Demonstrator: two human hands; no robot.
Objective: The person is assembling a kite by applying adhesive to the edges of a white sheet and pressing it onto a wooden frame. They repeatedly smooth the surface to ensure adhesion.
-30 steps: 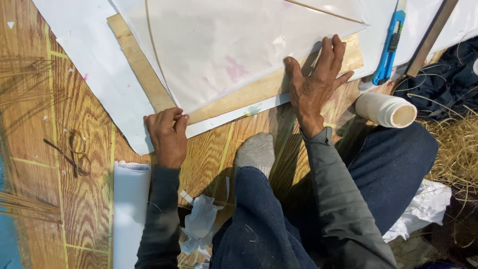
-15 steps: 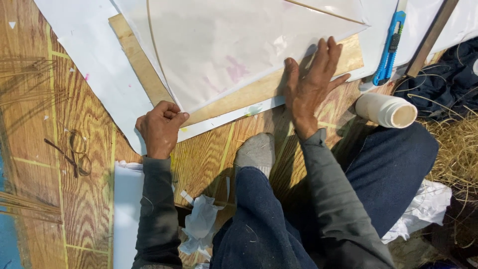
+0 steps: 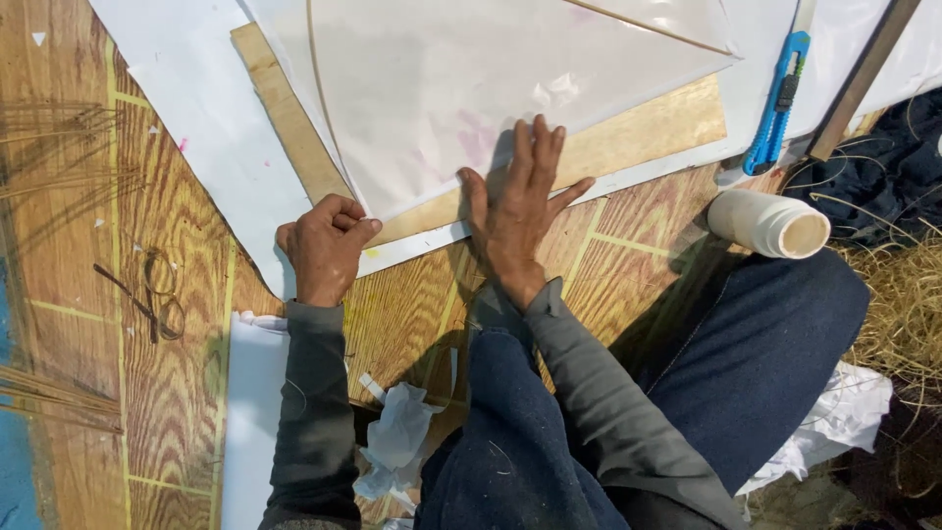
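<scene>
Two hands on a thin paper sheet (image 3: 471, 108) over a wooden board (image 3: 628, 142).
The right hand (image 3: 520, 211) lies flat with fingers spread; the left hand (image 3: 324, 245) pinches the sheet's corner.

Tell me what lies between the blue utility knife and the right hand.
In the head view, between the blue utility knife and the right hand lies the bare end of a thin wooden board, with the translucent paper sheet over its upper part.

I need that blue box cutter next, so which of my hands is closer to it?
Right. Your right hand lies flat on the paper, left of and below the blue box cutter. Your left hand is farther left.
</scene>
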